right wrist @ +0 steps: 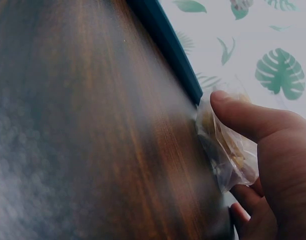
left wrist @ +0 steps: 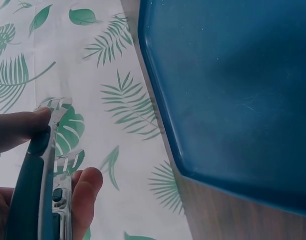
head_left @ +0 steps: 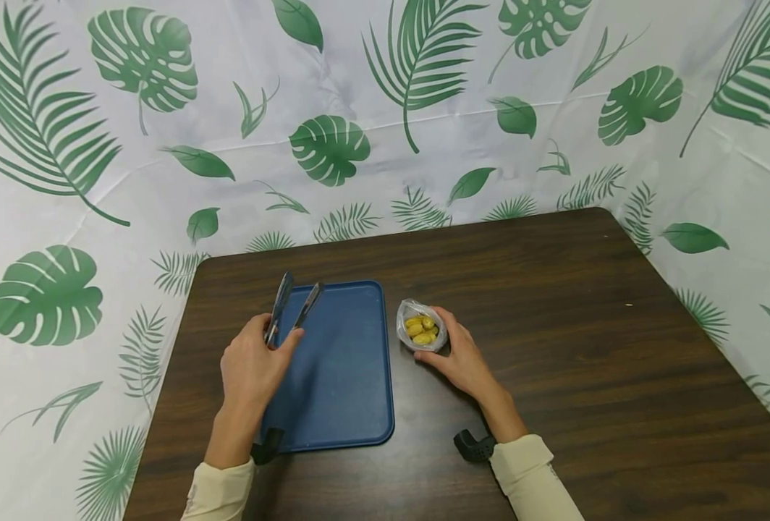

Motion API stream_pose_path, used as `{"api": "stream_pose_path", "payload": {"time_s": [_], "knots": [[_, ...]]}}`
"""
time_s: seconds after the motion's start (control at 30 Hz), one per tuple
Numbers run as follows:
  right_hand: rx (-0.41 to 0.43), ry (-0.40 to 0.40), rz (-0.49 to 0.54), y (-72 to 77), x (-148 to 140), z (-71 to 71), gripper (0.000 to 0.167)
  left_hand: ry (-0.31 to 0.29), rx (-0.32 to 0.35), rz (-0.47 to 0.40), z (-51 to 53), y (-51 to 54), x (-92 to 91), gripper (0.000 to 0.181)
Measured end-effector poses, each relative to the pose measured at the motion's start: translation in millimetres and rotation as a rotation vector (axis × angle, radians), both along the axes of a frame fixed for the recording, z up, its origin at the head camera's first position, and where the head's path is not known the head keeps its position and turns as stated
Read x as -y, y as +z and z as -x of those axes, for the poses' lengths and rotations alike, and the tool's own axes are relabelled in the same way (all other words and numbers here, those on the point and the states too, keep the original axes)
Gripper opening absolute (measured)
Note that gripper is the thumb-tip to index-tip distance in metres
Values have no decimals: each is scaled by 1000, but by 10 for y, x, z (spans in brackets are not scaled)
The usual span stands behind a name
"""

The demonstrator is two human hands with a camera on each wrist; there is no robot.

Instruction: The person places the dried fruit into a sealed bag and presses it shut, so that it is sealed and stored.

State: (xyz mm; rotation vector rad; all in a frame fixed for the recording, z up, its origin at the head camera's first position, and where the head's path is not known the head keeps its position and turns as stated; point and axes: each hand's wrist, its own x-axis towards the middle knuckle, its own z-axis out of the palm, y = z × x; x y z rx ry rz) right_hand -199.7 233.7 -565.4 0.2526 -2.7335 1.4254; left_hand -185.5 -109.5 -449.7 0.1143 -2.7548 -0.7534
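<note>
In the head view my left hand (head_left: 252, 365) holds a pair of metal tongs (head_left: 283, 293) over the left side of a blue tray (head_left: 342, 369). The tongs' arms are spread and their tips point away from me. The left wrist view shows teal grips on the tongs (left wrist: 28, 195), with thumb and fingers on either side. To the right of the tray, my right hand (head_left: 466, 362) grips a clear plastic bag (head_left: 404, 311). Several yellow, oblong pieces (head_left: 422, 330) lie inside its open top; their exact kind is unclear. Nothing shows between the tongs' tips.
The tray lies on the left part of a dark wood-grain table (head_left: 574, 325). A white cloth with green leaf prints (head_left: 229, 195) hangs behind the table and along its sides. Black straps (head_left: 474, 445) sit at both wrists.
</note>
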Motion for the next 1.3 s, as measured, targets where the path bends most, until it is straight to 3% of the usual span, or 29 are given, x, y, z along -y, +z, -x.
{"api": "stream_pose_path", "payload": {"time_s": [0.23,0.57,0.87,1.3], "knots": [[-7,0,-4,8,-6,12,90,19,-7,-6,15,-21,50,56],[6,-3,-4,22,-3,3,90,66,41,-15,23,-47,126,57],[6,-4,-2,14,-1,-6,90,78,-6,-19,14,-58,180,58],[-6,3,9,56,9,-24,91,130,2,2,13,-48,219,55]]}}
